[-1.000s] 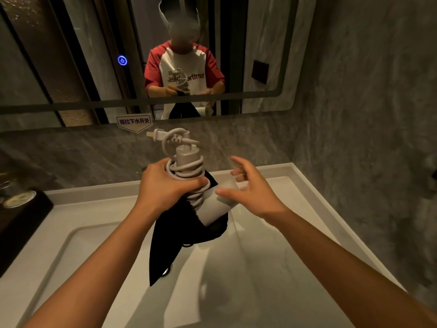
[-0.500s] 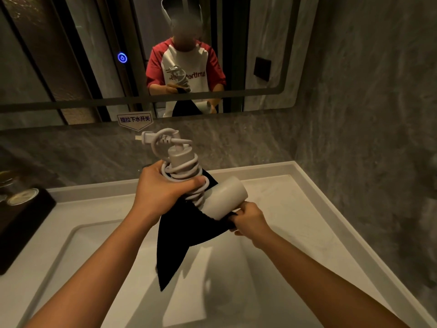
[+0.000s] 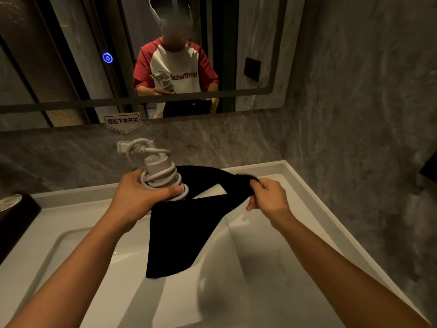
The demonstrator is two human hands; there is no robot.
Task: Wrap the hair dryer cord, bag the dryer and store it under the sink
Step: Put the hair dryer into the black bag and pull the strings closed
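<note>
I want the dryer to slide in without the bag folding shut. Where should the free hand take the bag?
Take the bag by its top hem, from the right, opposite the dryer, as the right hand does. The cloth hangs limp below; only a pulled hem keeps the mouth open.

This was a bathroom, likely in a hotel or a modern flat. A white rectangular sink was set in a white vanity top, against a wall of grey stone-look tile. Above it hung a wide dark-framed mirror with a glowing blue touch button, and a small printed label in Chinese sat at its lower edge. The mirror showed a person standing at the basin. A dark tray stood at the left of the counter.
</note>
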